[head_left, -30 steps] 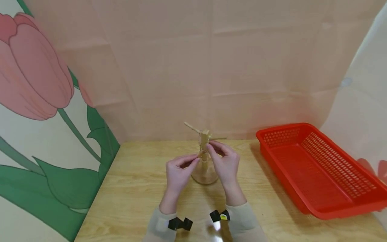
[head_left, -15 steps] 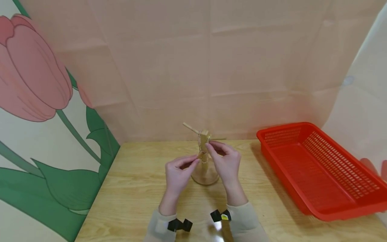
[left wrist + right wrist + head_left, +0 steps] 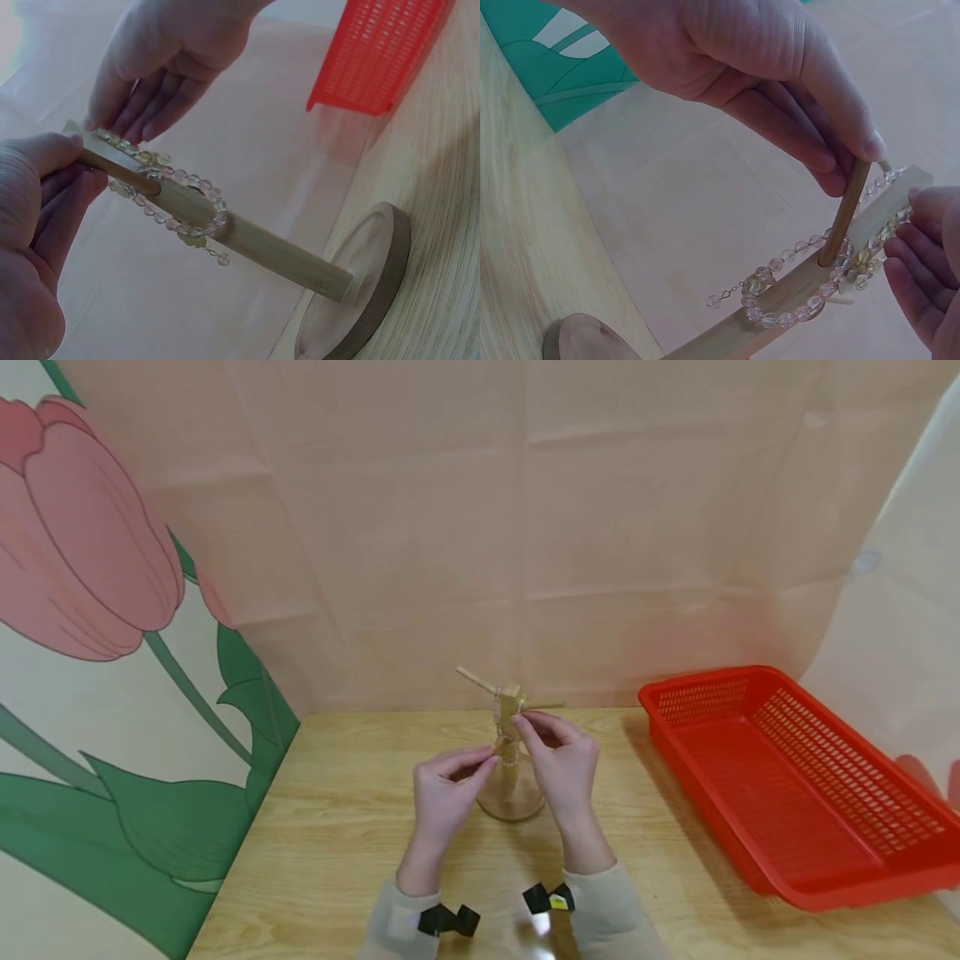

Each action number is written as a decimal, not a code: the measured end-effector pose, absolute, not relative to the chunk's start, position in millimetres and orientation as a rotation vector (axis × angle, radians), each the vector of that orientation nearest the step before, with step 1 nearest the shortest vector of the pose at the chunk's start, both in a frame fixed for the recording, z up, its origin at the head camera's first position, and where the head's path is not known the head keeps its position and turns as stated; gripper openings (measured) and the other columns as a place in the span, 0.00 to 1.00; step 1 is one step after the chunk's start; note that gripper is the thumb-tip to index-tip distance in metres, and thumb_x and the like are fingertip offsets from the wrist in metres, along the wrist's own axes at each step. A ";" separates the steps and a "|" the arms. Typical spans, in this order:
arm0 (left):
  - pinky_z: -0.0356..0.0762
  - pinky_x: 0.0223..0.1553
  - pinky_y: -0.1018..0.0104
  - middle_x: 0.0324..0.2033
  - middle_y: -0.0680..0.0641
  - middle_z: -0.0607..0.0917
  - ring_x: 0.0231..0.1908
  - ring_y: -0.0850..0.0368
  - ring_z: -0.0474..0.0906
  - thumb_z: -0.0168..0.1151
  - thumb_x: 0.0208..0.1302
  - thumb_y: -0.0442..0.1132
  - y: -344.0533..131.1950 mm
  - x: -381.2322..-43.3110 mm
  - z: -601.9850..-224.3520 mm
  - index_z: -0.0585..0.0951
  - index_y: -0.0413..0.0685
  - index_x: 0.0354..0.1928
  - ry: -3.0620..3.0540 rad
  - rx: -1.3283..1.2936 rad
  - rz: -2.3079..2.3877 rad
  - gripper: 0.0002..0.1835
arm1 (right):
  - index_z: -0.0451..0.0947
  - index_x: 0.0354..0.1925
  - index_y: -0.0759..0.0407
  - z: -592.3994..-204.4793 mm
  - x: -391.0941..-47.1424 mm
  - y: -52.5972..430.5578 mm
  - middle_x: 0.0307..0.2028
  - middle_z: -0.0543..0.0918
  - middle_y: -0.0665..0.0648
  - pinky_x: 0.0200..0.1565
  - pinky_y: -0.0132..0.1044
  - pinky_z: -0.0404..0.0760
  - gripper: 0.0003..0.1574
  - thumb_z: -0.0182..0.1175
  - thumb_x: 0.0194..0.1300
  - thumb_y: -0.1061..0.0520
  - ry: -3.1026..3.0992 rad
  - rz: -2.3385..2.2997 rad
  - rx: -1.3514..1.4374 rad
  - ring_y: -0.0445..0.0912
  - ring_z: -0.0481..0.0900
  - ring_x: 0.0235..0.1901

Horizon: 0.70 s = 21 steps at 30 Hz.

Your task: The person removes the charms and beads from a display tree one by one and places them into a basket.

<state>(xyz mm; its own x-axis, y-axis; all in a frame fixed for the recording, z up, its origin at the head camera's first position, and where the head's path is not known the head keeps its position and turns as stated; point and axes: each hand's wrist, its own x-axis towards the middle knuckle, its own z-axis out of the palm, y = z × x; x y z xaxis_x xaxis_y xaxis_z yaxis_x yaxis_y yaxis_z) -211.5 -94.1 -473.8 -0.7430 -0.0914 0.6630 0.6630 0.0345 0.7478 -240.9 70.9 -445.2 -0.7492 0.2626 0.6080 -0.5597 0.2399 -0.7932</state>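
A wooden display stand (image 3: 511, 777) with a round base and side pegs stands upright between the two hands. My left hand (image 3: 446, 787) pinches the end of a short wooden peg (image 3: 845, 214) that juts from the post. Round that peg and against the post hangs a bracelet of clear pinkish beads (image 3: 786, 319) with a small dangling tail. My right hand (image 3: 564, 760) is at the top of the post, thumb and forefinger pinching a bracelet with yellowish beads (image 3: 887, 231). Part of this bracelet is hidden by the fingers and post.
A red plastic basket (image 3: 757, 893) with perforated sides sits on the wooden table (image 3: 330, 860) at the right. A pinkish cloth backdrop (image 3: 405, 527) rises behind the stand, and a wall with a painted tulip (image 3: 97, 535) is at the left.
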 end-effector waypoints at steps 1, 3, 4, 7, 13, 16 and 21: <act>0.93 0.40 0.58 0.39 0.39 0.93 0.39 0.52 0.92 0.77 0.61 0.23 -93.9 -211.3 -473.5 0.92 0.33 0.40 -1.766 -0.580 -1.765 0.06 | 0.93 0.39 0.63 -445.1 -240.8 71.0 0.35 0.93 0.55 0.35 0.24 0.88 0.08 0.80 0.64 0.59 -1.858 1.580 0.271 0.42 0.89 0.31; 0.93 0.40 0.58 0.39 0.39 0.93 0.39 0.52 0.92 0.77 0.61 0.23 -93.7 -210.8 -472.9 0.92 0.33 0.40 -1.771 -0.581 -1.759 0.06 | 0.93 0.39 0.62 -445.4 -240.9 71.0 0.35 0.93 0.55 0.34 0.24 0.88 0.08 0.80 0.64 0.59 -1.868 1.569 0.268 0.42 0.89 0.31; 0.93 0.41 0.58 0.39 0.39 0.93 0.39 0.51 0.92 0.77 0.61 0.23 -93.6 -210.7 -472.7 0.92 0.33 0.40 -1.772 -0.580 -1.757 0.06 | 0.93 0.39 0.62 -445.4 -240.8 71.0 0.35 0.93 0.55 0.34 0.24 0.88 0.08 0.80 0.64 0.59 -1.872 1.564 0.268 0.43 0.89 0.31; 0.93 0.41 0.57 0.39 0.40 0.93 0.39 0.50 0.92 0.77 0.61 0.22 -93.6 -210.5 -472.3 0.92 0.33 0.40 -1.777 -0.579 -1.754 0.06 | 0.93 0.39 0.62 -445.8 -240.7 71.0 0.35 0.93 0.54 0.34 0.23 0.87 0.08 0.80 0.64 0.58 -1.876 1.546 0.271 0.45 0.89 0.31; 0.93 0.41 0.57 0.39 0.39 0.93 0.39 0.47 0.93 0.76 0.61 0.22 -93.8 -210.3 -472.2 0.92 0.32 0.40 -1.782 -0.578 -1.756 0.06 | 0.93 0.39 0.62 -446.4 -240.4 71.6 0.35 0.93 0.55 0.35 0.22 0.87 0.07 0.79 0.65 0.59 -1.885 1.514 0.276 0.46 0.89 0.31; 0.93 0.41 0.58 0.39 0.39 0.93 0.38 0.45 0.93 0.77 0.62 0.23 -93.9 -210.4 -472.2 0.92 0.32 0.40 -1.778 -0.581 -1.750 0.06 | 0.93 0.39 0.62 -446.1 -240.2 72.6 0.35 0.93 0.55 0.36 0.22 0.87 0.06 0.79 0.65 0.60 -1.881 1.500 0.276 0.46 0.89 0.32; 0.93 0.40 0.58 0.39 0.38 0.93 0.38 0.45 0.92 0.77 0.61 0.23 -93.6 -210.9 -472.8 0.91 0.31 0.40 -1.773 -0.587 -1.742 0.06 | 0.93 0.39 0.61 -445.4 -239.9 75.3 0.36 0.93 0.54 0.38 0.23 0.87 0.06 0.79 0.65 0.60 -1.863 1.496 0.277 0.46 0.90 0.32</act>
